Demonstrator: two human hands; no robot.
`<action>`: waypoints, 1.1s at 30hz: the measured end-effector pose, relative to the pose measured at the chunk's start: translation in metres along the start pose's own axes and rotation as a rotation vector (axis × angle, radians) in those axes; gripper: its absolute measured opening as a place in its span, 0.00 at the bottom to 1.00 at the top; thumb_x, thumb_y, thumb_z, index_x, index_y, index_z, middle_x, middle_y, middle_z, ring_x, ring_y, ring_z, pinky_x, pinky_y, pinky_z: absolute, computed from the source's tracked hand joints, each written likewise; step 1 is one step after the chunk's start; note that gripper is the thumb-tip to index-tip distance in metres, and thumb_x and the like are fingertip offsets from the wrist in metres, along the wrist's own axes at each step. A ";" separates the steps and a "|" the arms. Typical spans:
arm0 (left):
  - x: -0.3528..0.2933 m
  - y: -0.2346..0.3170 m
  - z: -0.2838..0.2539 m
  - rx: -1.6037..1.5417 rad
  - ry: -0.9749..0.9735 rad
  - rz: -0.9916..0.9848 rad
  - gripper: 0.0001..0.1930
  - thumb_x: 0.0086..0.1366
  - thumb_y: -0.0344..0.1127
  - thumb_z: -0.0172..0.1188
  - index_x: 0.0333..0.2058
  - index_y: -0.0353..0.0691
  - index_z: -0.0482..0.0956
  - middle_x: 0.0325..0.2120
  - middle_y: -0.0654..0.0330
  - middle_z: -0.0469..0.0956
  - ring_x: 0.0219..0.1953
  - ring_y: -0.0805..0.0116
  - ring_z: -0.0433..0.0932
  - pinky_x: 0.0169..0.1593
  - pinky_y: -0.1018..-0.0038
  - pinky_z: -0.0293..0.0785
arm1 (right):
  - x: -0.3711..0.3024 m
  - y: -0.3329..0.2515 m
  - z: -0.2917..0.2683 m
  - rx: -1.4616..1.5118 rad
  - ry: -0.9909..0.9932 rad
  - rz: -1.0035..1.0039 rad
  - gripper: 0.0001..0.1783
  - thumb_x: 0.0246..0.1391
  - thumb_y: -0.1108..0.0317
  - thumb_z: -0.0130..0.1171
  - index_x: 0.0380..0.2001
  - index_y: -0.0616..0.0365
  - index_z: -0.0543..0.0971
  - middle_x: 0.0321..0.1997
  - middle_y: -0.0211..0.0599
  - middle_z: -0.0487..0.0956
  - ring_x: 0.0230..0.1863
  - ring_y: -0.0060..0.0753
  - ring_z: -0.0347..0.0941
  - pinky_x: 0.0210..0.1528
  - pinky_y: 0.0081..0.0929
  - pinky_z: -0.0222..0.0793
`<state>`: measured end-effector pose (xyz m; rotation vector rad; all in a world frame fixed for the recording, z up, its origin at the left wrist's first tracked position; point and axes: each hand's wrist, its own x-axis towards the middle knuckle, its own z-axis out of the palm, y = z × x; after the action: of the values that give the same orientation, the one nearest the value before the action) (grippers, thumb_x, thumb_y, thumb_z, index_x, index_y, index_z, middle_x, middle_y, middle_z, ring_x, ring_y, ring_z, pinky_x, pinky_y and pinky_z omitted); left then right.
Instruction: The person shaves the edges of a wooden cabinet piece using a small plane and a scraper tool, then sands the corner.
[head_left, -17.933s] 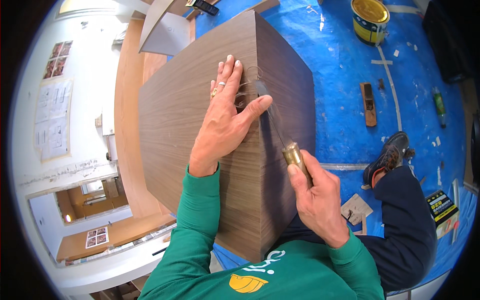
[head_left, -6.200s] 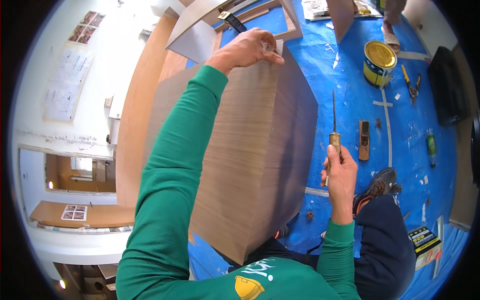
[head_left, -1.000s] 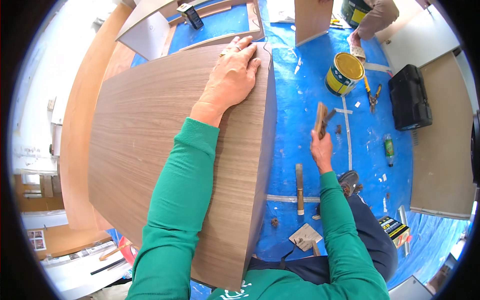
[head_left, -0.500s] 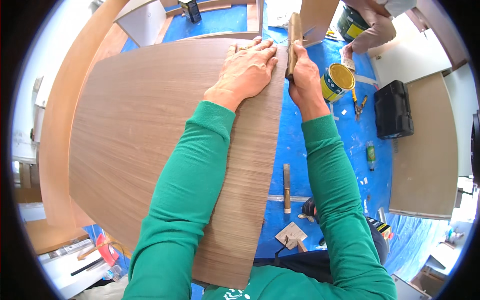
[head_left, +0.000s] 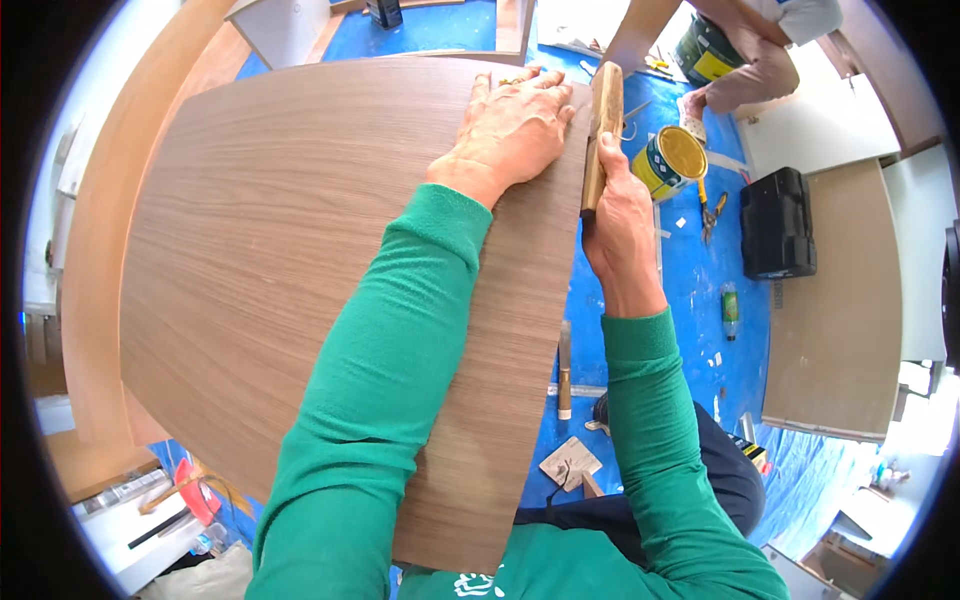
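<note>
A large brown wood-grain panel (head_left: pixel 300 250) lies in front of me. My left hand (head_left: pixel 515 130) rests flat on its far right part, fingers stretched out. Along the panel's right edge, my right hand (head_left: pixel 622 220) grips a long, narrow wooden block (head_left: pixel 605 125). The block stands on edge against that side, with a dark near end. Its underside and the fingers beneath it are hidden from me.
Blue sheeting (head_left: pixel 690 300) covers the floor. On it, right of the panel, are a yellow-topped can (head_left: pixel 675 160), pliers (head_left: pixel 712 215), a black case (head_left: pixel 778 222), a green-labelled bottle (head_left: pixel 730 312) and a wooden-handled tool (head_left: pixel 564 385). Another person (head_left: pixel 755 60) crouches at far right.
My right hand has drawn the wooden block nearer along the panel's right edge. The left hand stays flat on the panel. The whole view has shifted slightly.
</note>
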<state>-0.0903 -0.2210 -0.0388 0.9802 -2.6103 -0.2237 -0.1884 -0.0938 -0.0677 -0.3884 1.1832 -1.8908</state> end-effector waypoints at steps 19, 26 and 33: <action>0.002 -0.002 0.001 0.034 0.009 0.020 0.27 0.88 0.51 0.47 0.76 0.49 0.76 0.81 0.65 0.70 0.85 0.63 0.59 0.86 0.41 0.50 | 0.066 -0.009 -0.009 -0.158 -0.015 0.067 0.30 0.75 0.46 0.66 0.57 0.68 0.84 0.48 0.42 0.87 0.43 0.36 0.84 0.47 0.38 0.82; 0.004 0.005 0.013 -0.022 0.016 0.024 0.26 0.88 0.49 0.48 0.76 0.50 0.77 0.80 0.66 0.70 0.85 0.63 0.61 0.85 0.40 0.50 | 0.097 -0.010 -0.021 -0.209 -0.033 0.000 0.26 0.78 0.50 0.64 0.56 0.68 0.84 0.48 0.40 0.87 0.44 0.34 0.85 0.49 0.37 0.82; -0.001 -0.004 0.004 0.020 0.025 0.027 0.26 0.88 0.50 0.48 0.76 0.49 0.77 0.80 0.65 0.71 0.85 0.63 0.61 0.85 0.40 0.50 | 0.049 0.003 -0.016 -0.147 -0.036 0.026 0.27 0.77 0.49 0.65 0.56 0.68 0.84 0.49 0.41 0.87 0.46 0.32 0.84 0.50 0.35 0.82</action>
<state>-0.0886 -0.2234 -0.0433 0.9485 -2.6062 -0.1779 -0.2264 -0.1235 -0.0865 -0.4831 1.3008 -1.7730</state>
